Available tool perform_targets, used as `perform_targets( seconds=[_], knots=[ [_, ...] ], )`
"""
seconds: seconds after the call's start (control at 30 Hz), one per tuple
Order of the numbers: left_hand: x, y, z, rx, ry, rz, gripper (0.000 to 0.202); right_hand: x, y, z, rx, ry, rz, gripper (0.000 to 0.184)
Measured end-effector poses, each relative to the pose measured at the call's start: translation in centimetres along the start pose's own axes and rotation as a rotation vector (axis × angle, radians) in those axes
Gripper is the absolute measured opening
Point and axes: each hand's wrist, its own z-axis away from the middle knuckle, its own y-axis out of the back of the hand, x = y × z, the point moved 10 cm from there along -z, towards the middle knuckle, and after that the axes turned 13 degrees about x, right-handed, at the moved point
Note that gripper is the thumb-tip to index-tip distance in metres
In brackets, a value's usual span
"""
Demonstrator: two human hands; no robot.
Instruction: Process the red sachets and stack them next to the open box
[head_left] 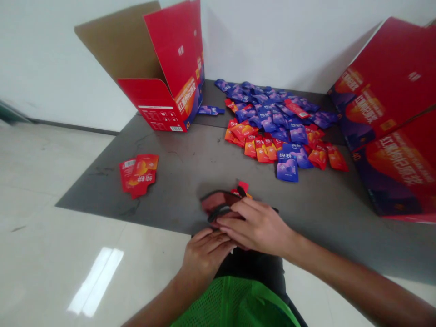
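Both my hands meet at the table's front edge around a small dark-red pouch with black edging (218, 201); it looks like thin mesh. My left hand (206, 252) grips its near side, fingers curled. From the right, my right hand (260, 227) reaches across it with bent fingers pressed on its top. Just beyond the pouch, a red sachet (243, 185) is partly hidden by it and by my right hand. Whether that sachet is inside the pouch or behind it, I cannot tell.
A heap of purple sachets (267, 113) and orange-red sachets (260, 147) covers the table's back right. More red sachets (139, 175) lie at the left. An open red carton (160, 102) stands back left; another red carton (391, 122) is at the right.
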Motion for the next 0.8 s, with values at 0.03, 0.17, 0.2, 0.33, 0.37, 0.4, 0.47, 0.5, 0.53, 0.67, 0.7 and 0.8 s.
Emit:
perform_targets(
  seconds=[0.03, 0.17, 0.2, 0.33, 0.37, 0.4, 0.47, 0.5, 0.53, 0.67, 0.7, 0.8],
  knots=[
    [0.0, 0.0, 0.0, -0.004, -0.001, -0.001, 0.014, -0.5, -0.6, 0.6, -0.014, 0.007, -0.028, 0.025],
    [0.2, 0.0, -0.1, -0.018, -0.027, -0.03, 0.014, 3.6, -2.0, 1.0, -0.017, -0.076, 0.03, 0.026],
    [0.2, 0.0, -0.1, -0.023, -0.028, -0.036, 0.015, 5.3, -2.1, 0.6, -0.026, -0.094, 0.074, 0.026],
    [0.3, 0.1, -0.2, -0.029, -0.031, -0.039, 0.017, 10.4, -1.2, -1.7, -0.076, -0.093, 0.281, 0.028],
    [0.3, 0.1, -0.1, -0.028, -0.03, -0.036, 0.018, 10.6, -0.6, -2.2, -0.067, -0.092, 0.315, 0.029],
    [0.3, 0.1, -0.1, -0.027, -0.029, -0.03, 0.018, 10.2, 0.1, -2.7, -0.046, -0.091, 0.325, 0.029],
    [0.2, 0.1, -0.1, -0.023, -0.021, -0.018, 0.018, 7.9, 1.4, -3.0, 0.015, -0.093, 0.277, 0.029],
    [0.2, 0.1, -0.1, -0.018, -0.017, -0.014, 0.018, 6.1, 1.7, -2.8, 0.032, -0.085, 0.226, 0.029],
    [0.2, 0.1, -0.1, -0.011, -0.015, -0.012, 0.017, 4.2, 1.6, -2.4, 0.03, -0.066, 0.173, 0.028],
    [0.1, 0.2, -0.3, -0.01, 0.0, -0.012, 0.016, -1.3, -0.8, 0.2, -0.068, 0.022, -0.003, 0.025],
    [0.1, 0.2, -0.3, -0.021, 0.002, -0.009, 0.016, -1.2, -1.2, 0.6, -0.065, 0.009, -0.015, 0.025],
    [0.2, 0.2, -0.4, -0.037, -0.006, 0.003, 0.018, 2.3, -1.9, 0.7, -0.043, -0.07, 0.033, 0.025]
  ],
)
